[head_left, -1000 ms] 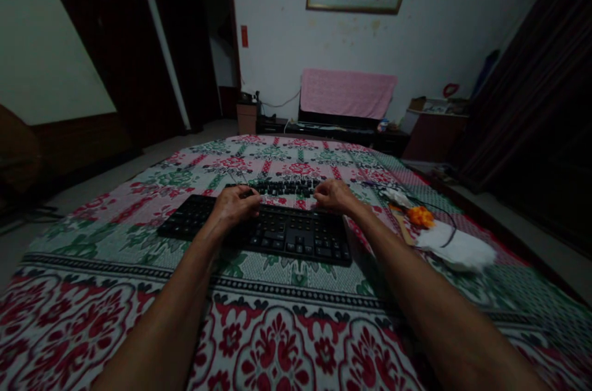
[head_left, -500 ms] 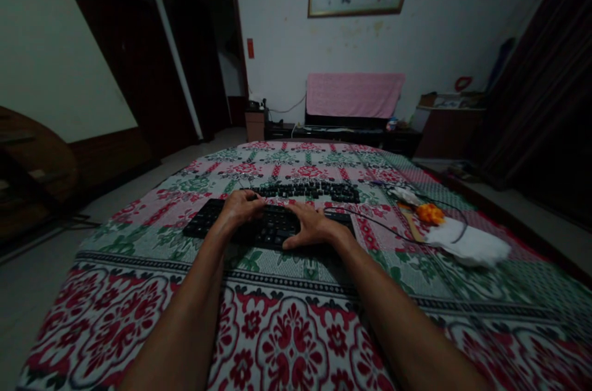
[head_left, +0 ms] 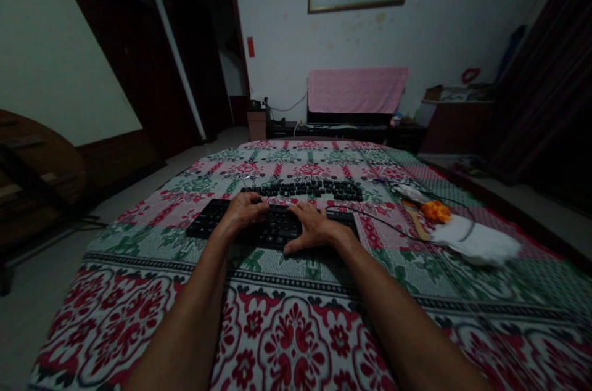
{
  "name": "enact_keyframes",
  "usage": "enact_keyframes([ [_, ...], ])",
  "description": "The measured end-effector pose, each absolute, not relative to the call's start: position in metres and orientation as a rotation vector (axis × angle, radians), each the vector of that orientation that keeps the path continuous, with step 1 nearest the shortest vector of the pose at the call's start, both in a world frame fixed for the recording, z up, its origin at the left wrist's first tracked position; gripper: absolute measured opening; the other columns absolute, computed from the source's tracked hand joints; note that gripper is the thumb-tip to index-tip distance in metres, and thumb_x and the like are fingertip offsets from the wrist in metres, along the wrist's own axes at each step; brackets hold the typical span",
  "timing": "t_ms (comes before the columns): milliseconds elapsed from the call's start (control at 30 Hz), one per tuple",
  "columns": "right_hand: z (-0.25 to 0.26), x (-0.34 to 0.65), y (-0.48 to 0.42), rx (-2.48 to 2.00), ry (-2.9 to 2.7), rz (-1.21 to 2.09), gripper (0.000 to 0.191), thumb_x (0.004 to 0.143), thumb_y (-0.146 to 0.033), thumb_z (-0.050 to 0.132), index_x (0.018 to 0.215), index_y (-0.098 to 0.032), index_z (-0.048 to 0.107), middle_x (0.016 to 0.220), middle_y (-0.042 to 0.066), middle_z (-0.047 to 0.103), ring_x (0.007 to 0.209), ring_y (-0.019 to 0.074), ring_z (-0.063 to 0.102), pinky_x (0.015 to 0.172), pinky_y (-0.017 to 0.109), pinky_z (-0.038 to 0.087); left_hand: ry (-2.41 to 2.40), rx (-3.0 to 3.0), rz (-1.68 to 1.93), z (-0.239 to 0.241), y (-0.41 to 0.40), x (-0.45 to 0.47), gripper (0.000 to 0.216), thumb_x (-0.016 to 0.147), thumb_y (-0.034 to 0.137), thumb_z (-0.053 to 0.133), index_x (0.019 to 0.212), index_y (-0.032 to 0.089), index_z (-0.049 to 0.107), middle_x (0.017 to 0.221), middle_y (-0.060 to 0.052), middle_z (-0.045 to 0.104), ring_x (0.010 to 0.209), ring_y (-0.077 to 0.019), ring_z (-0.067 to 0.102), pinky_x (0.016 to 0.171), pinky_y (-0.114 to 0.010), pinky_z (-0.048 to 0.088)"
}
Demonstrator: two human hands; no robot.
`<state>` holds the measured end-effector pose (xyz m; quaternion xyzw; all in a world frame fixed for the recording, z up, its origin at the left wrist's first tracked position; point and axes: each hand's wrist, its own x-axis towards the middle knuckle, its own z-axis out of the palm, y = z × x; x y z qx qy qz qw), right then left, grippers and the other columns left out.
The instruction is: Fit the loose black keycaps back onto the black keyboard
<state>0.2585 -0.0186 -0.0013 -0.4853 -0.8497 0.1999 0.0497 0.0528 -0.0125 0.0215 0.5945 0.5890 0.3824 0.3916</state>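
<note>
A black keyboard (head_left: 208, 216) lies across the patterned bedspread in front of me. Over its middle-left part, my left hand (head_left: 244, 211) is closed in a pinch near the back edge; a small dark patch shows at its fingertips, too small to name. My right hand (head_left: 312, 226) spans the keyboard right of the middle, thumb at the front edge and fingers toward the back edge, holding it. Behind the keyboard, loose black keycaps (head_left: 300, 189) stand in a long band. Both hands cover part of the keys.
A black cable (head_left: 383, 222) runs right toward a white cloth-like bundle (head_left: 476, 240) and an orange fluffy thing (head_left: 435, 211). Thin wire pieces (head_left: 250, 180) lie by the left end of the keycaps. The patterned bedspread (head_left: 296, 329) spreads under everything.
The view has shifted slightly. Both hands stay at nearly the same places on the keyboard, with the left fingertips a little changed in pose.
</note>
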Motion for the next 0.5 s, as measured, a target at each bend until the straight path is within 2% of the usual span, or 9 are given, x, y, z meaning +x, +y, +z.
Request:
enact_keyframes([
  [133, -0.001, 0.253, -0.023, -1.524, -2.614, 0.556, 0.115, 0.045, -0.069, 0.067, 0.140, -0.025, 0.021, 0.147, 0.014, 0.013, 0.134, 0.0374, 0.004, 0.104, 0.059, 0.002, 1.492, 1.538, 0.969, 0.014, -0.006, 0.050, 0.013, 0.064, 0.023, 0.060, 0.072, 0.015, 0.056, 0.049, 0.005, 0.053, 0.041, -0.0085, 0.051, 0.038, -0.017, 0.034],
  [400, 0.006, 0.264, -0.021, -1.551, -2.653, 0.533, 0.118, 0.037, -0.068, 0.071, 0.138, -0.026, 0.027, 0.141, 0.014, 0.022, 0.129, 0.0374, 0.019, 0.104, 0.057, 0.013, 1.390, 1.506, 0.954, 0.015, -0.008, 0.047, 0.018, 0.063, 0.027, 0.063, 0.074, 0.015, 0.055, 0.052, 0.004, 0.054, 0.044, -0.0077, 0.051, 0.040, -0.016, 0.035],
  [500, 0.008, 0.270, -0.022, -1.567, -2.661, 0.544, 0.116, 0.038, -0.067, 0.071, 0.138, -0.026, 0.026, 0.141, 0.013, 0.022, 0.130, 0.0366, 0.018, 0.105, 0.057, 0.013, 1.338, 1.523, 0.935, 0.017, -0.011, 0.052, 0.016, 0.063, 0.026, 0.061, 0.073, 0.015, 0.055, 0.051, 0.004, 0.053, 0.042, -0.0063, 0.048, 0.041, -0.016, 0.035],
])
